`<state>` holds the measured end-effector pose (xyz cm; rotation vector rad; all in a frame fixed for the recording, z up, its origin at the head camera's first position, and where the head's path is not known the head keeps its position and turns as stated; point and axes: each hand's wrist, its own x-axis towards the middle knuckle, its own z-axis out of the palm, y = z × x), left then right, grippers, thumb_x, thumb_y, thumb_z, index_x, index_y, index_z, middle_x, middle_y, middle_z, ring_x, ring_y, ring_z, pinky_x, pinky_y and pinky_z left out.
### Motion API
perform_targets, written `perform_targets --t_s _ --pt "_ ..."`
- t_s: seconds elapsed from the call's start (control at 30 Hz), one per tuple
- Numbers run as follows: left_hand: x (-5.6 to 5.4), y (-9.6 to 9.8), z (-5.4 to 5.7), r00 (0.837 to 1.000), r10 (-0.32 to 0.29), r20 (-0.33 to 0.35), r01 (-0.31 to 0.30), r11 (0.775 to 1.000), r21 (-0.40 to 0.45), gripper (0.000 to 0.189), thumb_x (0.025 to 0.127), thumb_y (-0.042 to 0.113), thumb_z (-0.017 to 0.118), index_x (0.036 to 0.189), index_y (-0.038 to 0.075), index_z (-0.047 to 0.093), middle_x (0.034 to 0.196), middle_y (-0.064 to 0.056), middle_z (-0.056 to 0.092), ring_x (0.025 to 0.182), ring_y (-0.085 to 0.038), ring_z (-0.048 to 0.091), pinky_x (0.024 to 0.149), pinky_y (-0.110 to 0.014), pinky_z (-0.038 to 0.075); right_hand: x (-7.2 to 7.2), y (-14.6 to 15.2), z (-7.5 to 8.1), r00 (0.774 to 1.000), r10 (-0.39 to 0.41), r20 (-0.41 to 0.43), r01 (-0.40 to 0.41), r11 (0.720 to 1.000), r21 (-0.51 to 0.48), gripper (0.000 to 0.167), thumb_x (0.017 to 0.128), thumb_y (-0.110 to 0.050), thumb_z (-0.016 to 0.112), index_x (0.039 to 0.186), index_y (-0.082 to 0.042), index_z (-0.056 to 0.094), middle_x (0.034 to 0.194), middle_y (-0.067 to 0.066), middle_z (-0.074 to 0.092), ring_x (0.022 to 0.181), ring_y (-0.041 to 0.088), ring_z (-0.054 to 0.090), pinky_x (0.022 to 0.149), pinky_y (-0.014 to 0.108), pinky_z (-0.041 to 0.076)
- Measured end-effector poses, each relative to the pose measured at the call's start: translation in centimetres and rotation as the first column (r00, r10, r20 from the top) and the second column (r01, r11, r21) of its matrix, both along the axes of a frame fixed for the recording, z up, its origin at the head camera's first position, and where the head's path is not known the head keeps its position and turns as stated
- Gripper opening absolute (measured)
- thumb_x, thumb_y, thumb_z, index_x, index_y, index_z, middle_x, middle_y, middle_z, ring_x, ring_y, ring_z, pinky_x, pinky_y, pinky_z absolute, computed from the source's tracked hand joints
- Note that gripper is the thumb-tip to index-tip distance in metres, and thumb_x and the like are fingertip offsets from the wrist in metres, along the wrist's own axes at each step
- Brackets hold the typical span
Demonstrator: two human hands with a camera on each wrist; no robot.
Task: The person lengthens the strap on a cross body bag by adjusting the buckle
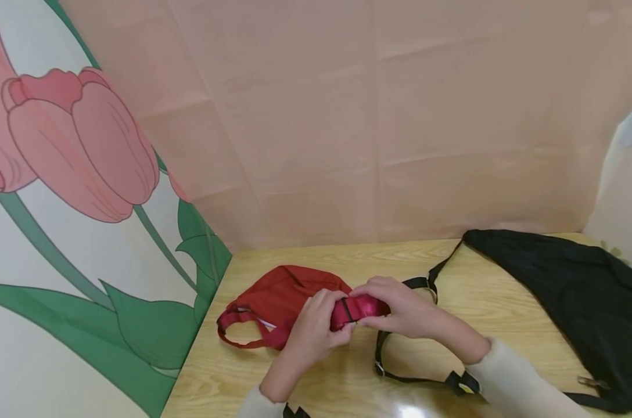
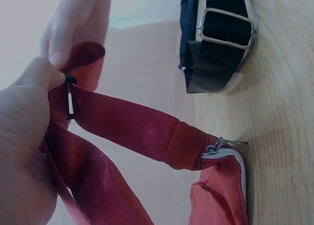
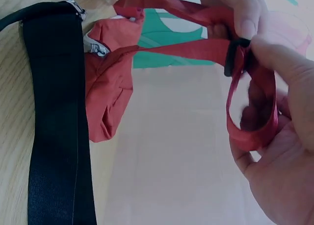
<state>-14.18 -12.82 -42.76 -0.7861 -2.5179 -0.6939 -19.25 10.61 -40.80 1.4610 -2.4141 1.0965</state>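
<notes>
A red bag (image 1: 290, 284) lies on the wooden table, its dark red strap (image 2: 132, 124) lifted off the surface between both hands. My left hand (image 1: 316, 325) pinches the strap beside a black slide buckle (image 1: 347, 309). Just right of that buckle, my right hand (image 1: 399, 307) holds a loop of the same strap, thumb and fingers around it. In the right wrist view the strap loop (image 3: 255, 139) curves through the right hand's fingers. A zipper pull (image 2: 216, 146) shows at the bag's end, near where the strap is sewn on.
A black bag (image 1: 572, 296) lies on the right of the wooden table (image 1: 211, 383). Its black strap (image 1: 415, 380) with metal buckles curls beneath and beside the right forearm. A pinkish sheet (image 1: 316, 116) hangs behind, and a tulip-printed panel (image 1: 86, 244) stands at left.
</notes>
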Motion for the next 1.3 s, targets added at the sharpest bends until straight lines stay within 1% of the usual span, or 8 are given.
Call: perform_targets --t_s 0.07,0.13,0.47,0.77,1.0,1.13,1.2,1.3 --pt "0.0 0.0 0.0 1.0 0.001 -0.008 -0.001 1.0 -0.007 0.05 0.081 0.023 0.078 0.125 0.009 0.059 0.106 -0.001 0.061 0.089 -0.011 0.053 0.08 -0.031 0.048 0.1 -0.2 0.0 0.999 -0.008 -0.044 0.009 1.0 0.01 0.037 0.091 -0.027 0.079 0.124 -0.017 0.067 0.098 -0.01 0.062 0.085 0.005 0.052 0.07 0.024 0.048" --pt "0.0 0.0 0.1 1.0 0.002 -0.008 -0.002 1.0 -0.012 0.05 0.081 0.024 0.078 0.125 0.009 0.059 0.106 -0.001 0.061 0.09 -0.012 0.053 0.08 -0.031 0.048 0.1 -0.3 0.0 0.999 -0.015 -0.051 0.016 1.0 0.012 0.037 0.09 -0.026 0.079 0.124 -0.017 0.067 0.097 -0.011 0.061 0.084 0.005 0.052 0.069 0.025 0.048" --pt "0.3 -0.2 0.5 1.0 0.012 0.024 -0.012 1.0 -0.01 0.049 0.082 0.023 0.079 0.124 0.009 0.059 0.107 -0.001 0.061 0.09 -0.011 0.053 0.079 -0.031 0.047 0.1 0.6 0.1 0.998 -0.03 0.053 0.03 1.0 -0.003 0.038 0.088 -0.021 0.081 0.122 -0.021 0.065 0.103 -0.01 0.064 0.083 0.006 0.055 0.067 0.024 0.052" --pt "0.3 0.0 0.5 1.0 0.001 0.001 -0.001 1.0 -0.022 0.049 0.082 0.023 0.079 0.125 0.008 0.06 0.107 -0.002 0.061 0.089 -0.012 0.053 0.079 -0.03 0.047 0.2 -0.2 0.0 1.0 -0.019 -0.018 0.019 1.0 0.014 0.037 0.09 -0.024 0.079 0.124 -0.017 0.065 0.102 -0.01 0.063 0.086 0.005 0.054 0.07 0.025 0.049" --pt "0.3 -0.2 0.4 1.0 0.02 0.011 -0.02 1.0 -0.012 0.05 0.081 0.024 0.08 0.124 0.01 0.059 0.106 -0.001 0.061 0.088 -0.011 0.052 0.078 -0.03 0.046 0.5 0.9 0.2 0.996 -0.077 0.045 0.077 0.997 0.012 0.033 0.092 -0.03 0.076 0.123 -0.024 0.065 0.103 -0.011 0.064 0.084 0.007 0.054 0.069 0.026 0.048" --pt "0.3 -0.2 0.3 1.0 0.022 0.02 -0.022 1.0 -0.016 0.05 0.081 0.025 0.08 0.124 0.01 0.059 0.106 0.0 0.061 0.088 -0.011 0.051 0.077 -0.029 0.046 0.5 1.3 0.4 0.995 -0.076 0.065 0.075 0.997 0.018 0.033 0.094 -0.033 0.074 0.124 -0.025 0.064 0.104 -0.012 0.063 0.085 0.007 0.054 0.07 0.027 0.049" --pt "0.3 -0.1 0.3 1.0 0.02 0.019 -0.02 1.0 -0.019 0.05 0.081 0.025 0.08 0.124 0.01 0.059 0.107 -0.001 0.061 0.089 -0.011 0.052 0.078 -0.029 0.047 0.4 1.1 0.4 0.997 -0.058 0.049 0.058 0.998 0.009 0.034 0.093 -0.031 0.075 0.124 -0.024 0.064 0.103 -0.013 0.063 0.085 0.007 0.054 0.07 0.027 0.049" --pt "0.3 0.0 0.3 1.0 0.012 0.01 -0.012 1.0 -0.024 0.049 0.082 0.024 0.079 0.124 0.009 0.06 0.107 -0.001 0.061 0.089 -0.011 0.052 0.079 -0.03 0.047 0.3 0.5 0.3 0.999 -0.03 -0.017 0.03 1.0 -0.001 0.035 0.091 -0.026 0.078 0.124 -0.021 0.065 0.101 -0.013 0.063 0.086 0.006 0.053 0.072 0.028 0.048"
